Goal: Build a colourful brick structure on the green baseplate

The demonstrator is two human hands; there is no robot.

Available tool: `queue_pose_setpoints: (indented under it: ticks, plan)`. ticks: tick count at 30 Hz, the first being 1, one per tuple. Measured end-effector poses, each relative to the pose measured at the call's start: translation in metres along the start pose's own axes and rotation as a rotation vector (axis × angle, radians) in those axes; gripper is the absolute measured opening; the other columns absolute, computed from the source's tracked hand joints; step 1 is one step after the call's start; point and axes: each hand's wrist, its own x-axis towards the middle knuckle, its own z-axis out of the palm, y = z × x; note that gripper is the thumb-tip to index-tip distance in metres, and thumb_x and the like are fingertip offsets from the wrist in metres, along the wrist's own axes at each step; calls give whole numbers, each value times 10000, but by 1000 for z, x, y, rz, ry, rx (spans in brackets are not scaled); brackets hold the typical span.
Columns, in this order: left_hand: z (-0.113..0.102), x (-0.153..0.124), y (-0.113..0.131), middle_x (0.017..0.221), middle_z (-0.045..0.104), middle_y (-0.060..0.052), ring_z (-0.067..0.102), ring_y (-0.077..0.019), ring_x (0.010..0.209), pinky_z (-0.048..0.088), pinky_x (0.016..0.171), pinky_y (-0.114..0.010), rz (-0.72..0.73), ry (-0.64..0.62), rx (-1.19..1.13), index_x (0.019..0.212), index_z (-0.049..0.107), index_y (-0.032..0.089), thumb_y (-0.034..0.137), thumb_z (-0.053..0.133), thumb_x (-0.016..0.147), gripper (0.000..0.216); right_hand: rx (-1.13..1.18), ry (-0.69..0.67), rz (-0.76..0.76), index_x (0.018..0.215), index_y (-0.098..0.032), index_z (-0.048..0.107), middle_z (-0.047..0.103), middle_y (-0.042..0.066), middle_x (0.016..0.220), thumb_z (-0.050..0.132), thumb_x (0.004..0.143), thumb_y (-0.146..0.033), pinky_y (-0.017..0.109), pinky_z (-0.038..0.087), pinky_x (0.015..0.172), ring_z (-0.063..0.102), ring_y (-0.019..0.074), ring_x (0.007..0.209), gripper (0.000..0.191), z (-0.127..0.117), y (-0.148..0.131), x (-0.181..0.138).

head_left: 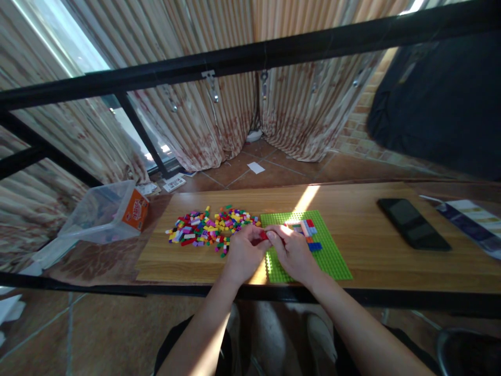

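Observation:
Pinched between the fingertips of both hands is a small red toy brick (263, 235). My left hand (245, 251) grips it from the left, at the near edge of the brick pile. From the other side, my right hand (293, 251) closes on it above the green baseplate (329, 261). Blue, red, white and orange bricks sit on that plate, among them a blue brick (314, 246) just right of my right hand. Part of this built group is hidden behind the hand. To the left, a heap of loose coloured bricks (199, 227) spreads over the wooden board.
A wooden tabletop (360, 224) carries everything. At its right lie a black phone (413, 223) and a printed sheet (475, 222). A clear plastic box (102, 211) with an orange label stands at the left. A black metal bar (235, 61) crosses beyond the table, before curtains.

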Motion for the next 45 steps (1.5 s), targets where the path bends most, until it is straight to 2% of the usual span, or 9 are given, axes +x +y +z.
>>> queue_pose_setpoints:
  ticks: [6, 14, 17, 21, 24, 27, 31, 36, 45]
  plan:
    - [4, 0, 0, 726, 687, -32, 653, -154, 683, 541, 681, -284, -27, -16, -93, 923, 664, 137, 246, 755, 690, 273, -218, 39, 23, 878, -165, 651, 691, 80, 757, 316, 993, -297, 289, 418, 609, 635, 193, 662, 378, 7, 1, -3]
    - [5, 0, 0, 946, 721, -56, 662, -157, 835, 543, 790, -291, 35, -105, -148, 1122, 669, 162, 127, 656, 724, 400, -87, 132, 93, 779, -171, 601, 627, 45, 638, 307, 1002, -348, 285, 369, 561, 574, 165, 577, 409, 3, 5, 0]
    - [-7, 5, -4, 983, 727, -62, 670, -167, 855, 548, 813, -306, 52, -108, -3, 1122, 674, 173, 142, 625, 752, 375, -9, 114, 131, 822, -169, 632, 625, 26, 622, 325, 1000, -348, 274, 386, 566, 587, 155, 575, 397, 3, 4, 0]
    - [-39, 11, -8, 985, 734, -57, 677, -181, 871, 546, 842, -321, 86, -3, 340, 1085, 690, 189, 126, 548, 791, 332, 22, 69, 112, 911, -188, 666, 691, 32, 752, 400, 977, -318, 265, 433, 630, 633, 158, 686, 304, 5, 3, -2]
    - [-62, 12, -8, 1017, 732, -63, 671, -206, 937, 516, 917, -356, 112, 86, 618, 1047, 709, 192, 73, 501, 778, 361, -63, 6, 71, 976, -197, 669, 711, 42, 844, 484, 942, -290, 273, 456, 669, 638, 162, 721, 210, 9, 4, -4]
    - [-73, 11, -8, 1044, 728, -78, 668, -231, 962, 502, 934, -378, 86, 79, 778, 1092, 698, 184, 65, 493, 774, 397, -205, -80, 19, 1025, -195, 657, 707, 60, 895, 555, 905, -281, 289, 470, 691, 632, 173, 734, 180, 17, 7, -8]
    - [-72, 8, -8, 1075, 722, -74, 663, -237, 989, 495, 927, -365, 85, -13, 850, 1116, 686, 197, 105, 511, 803, 371, -357, -155, -16, 1009, -202, 649, 702, 65, 929, 589, 879, -260, 286, 471, 714, 641, 197, 840, 155, 26, 12, -12]
    - [-62, 5, -11, 1078, 714, -79, 658, -247, 979, 492, 910, -374, 107, -86, 857, 1110, 683, 199, 124, 538, 801, 349, -442, -153, -2, 953, -198, 642, 694, 50, 895, 614, 843, -218, 266, 454, 670, 644, 186, 796, 116, 32, 16, -14]
    - [-47, 5, -16, 1080, 675, -90, 632, -251, 999, 484, 926, -375, 139, -71, 885, 1119, 660, 198, 103, 572, 761, 380, -366, -43, -10, 993, -170, 627, 707, 46, 803, 591, 823, -186, 258, 454, 625, 659, 183, 714, 175, 49, 20, -11]
